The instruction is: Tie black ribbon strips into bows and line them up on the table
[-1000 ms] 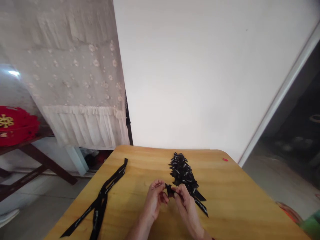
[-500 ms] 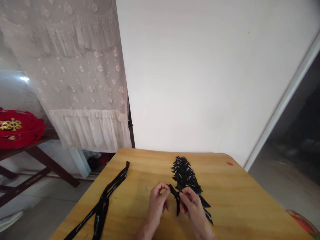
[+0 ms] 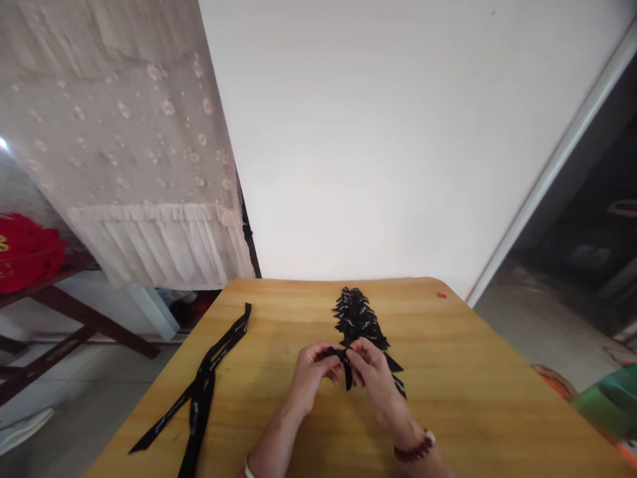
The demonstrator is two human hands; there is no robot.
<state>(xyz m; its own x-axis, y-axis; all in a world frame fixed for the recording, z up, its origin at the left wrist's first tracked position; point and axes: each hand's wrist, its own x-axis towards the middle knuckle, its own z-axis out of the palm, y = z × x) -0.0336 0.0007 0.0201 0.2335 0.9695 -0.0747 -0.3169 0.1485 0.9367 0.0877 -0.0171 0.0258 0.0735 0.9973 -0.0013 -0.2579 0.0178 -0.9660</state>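
Between my two hands is a black ribbon (image 3: 348,376), bunched at its middle, with one end hanging down. My left hand (image 3: 311,373) pinches its left side between thumb and fingers. On the other side, my right hand (image 3: 372,372) grips the ribbon close to the bunched part. Just beyond my hands lies a stack of black ribbon bows (image 3: 357,315) with white lettering, overlapping in a row that runs away from me. Some ribbon ends stick out past my right hand. Several long black ribbon strips (image 3: 203,382) lie crossed on the left part of the table.
The wooden table (image 3: 448,398) stands against a white wall (image 3: 368,146). A small red piece (image 3: 441,295) lies near its far right corner. To the left hang a lace curtain (image 3: 149,153) and, below, a red object (image 3: 30,252) on a dark wooden stand. Something green (image 3: 610,401) is beyond the right edge.
The camera view has shifted, so more of both forearms shows. My left hand has come closer to my right, and the held ribbon is bunched tighter between them.
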